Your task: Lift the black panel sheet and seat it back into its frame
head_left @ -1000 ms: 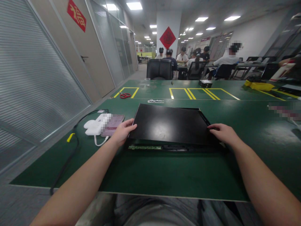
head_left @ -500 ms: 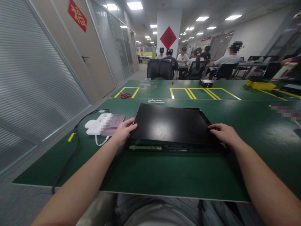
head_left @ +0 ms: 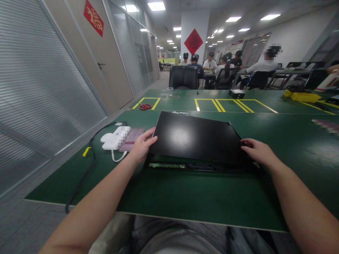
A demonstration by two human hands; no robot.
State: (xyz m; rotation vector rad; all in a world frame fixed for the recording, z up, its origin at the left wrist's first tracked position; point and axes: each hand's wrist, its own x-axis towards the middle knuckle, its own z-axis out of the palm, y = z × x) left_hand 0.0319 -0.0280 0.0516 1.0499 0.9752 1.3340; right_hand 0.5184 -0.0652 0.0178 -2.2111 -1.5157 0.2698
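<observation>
A flat black panel is held slightly raised over a dark frame on the green table. My left hand grips the panel's left edge, thumb on top and fingers behind it. At the right edge, my right hand pinches the panel between thumb and curled fingers. Along the frame's near side a green circuit strip shows. The panel hides most of the frame behind it.
Left of the panel lie a white device, a phone and a black cable. Red scissors, a clear cup, a black box and a yellow tray stand farther back. Several people sit beyond.
The panel's far edge has risen a little and now covers more of the frame's back edge. Both hands keep their hold. The whole view has shifted slightly.
</observation>
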